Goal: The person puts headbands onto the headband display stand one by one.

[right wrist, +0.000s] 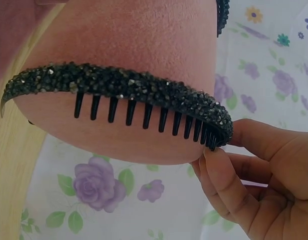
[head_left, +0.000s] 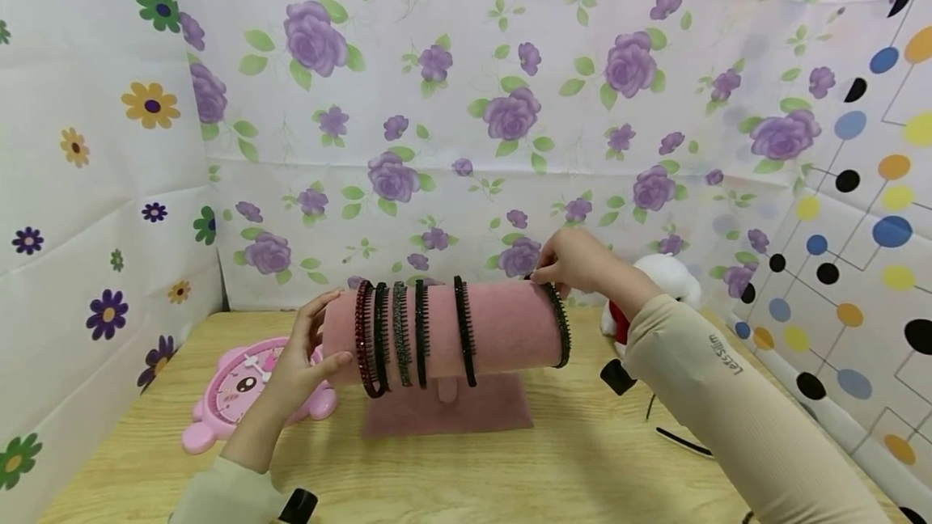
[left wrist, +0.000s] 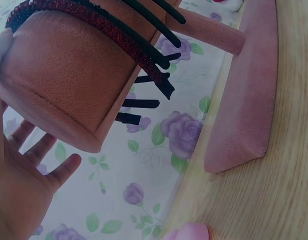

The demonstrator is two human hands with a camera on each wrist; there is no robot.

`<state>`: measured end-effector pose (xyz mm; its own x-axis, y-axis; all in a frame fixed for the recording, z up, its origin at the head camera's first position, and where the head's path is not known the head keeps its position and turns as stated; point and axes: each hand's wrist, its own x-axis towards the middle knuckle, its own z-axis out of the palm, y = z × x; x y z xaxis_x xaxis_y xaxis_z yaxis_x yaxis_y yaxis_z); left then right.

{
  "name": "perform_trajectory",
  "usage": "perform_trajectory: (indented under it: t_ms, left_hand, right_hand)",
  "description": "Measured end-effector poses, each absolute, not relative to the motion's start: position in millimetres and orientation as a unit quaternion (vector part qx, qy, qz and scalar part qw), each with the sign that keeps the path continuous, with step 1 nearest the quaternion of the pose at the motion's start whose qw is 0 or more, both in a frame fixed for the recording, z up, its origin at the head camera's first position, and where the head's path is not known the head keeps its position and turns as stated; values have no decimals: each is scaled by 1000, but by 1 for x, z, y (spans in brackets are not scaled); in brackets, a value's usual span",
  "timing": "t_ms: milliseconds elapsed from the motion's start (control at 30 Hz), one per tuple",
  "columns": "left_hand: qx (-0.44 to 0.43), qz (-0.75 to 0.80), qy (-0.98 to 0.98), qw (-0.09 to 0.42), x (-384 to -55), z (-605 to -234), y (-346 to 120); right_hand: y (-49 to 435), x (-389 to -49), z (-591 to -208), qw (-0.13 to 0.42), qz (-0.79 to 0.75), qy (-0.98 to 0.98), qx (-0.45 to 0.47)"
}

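A pink velvet headband stand (head_left: 502, 330) stands on the table, its padded roll lying crosswise above a flat base. Near the roll's left end sit a dark red sequined headband (head_left: 365, 338), a grey glittery headband (head_left: 401, 338) and black toothed ones. My left hand (head_left: 302, 358) holds that end, thumb on the front and fingers behind. At the right end, my right hand (head_left: 578, 261) pinches the upper back end of a dark beaded headband (right wrist: 128, 84) between thumb and fingers. This headband lies over the roll near its edge, with black comb teeth along its inner side.
A pink cartoon clock (head_left: 240, 386) lies at the left, beside my left forearm. Behind my right forearm is a white and red plush toy (head_left: 666, 277). A thin black strip (head_left: 684, 441) lies at the right. Flowered cloth (head_left: 437, 144) hangs behind the table.
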<state>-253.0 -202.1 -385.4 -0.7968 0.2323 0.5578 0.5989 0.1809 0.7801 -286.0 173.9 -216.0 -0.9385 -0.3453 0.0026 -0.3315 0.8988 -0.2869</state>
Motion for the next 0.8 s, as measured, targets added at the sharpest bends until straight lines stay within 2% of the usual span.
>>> perform_trajectory:
  t_ms: [400, 633, 800]
  left_hand:
    - [-280, -581, -748, 161, -253, -385, -203]
    - [-282, -576, -750, 163, -253, -386, -203]
    - [-278, -576, -752, 159, -253, -386, -203]
  right_hand:
    - [170, -290, -213, 27, -125, 976, -177]
    - [172, -287, -216, 34, -166, 971, -167]
    - [180, -284, -222, 22, -189, 962, -194]
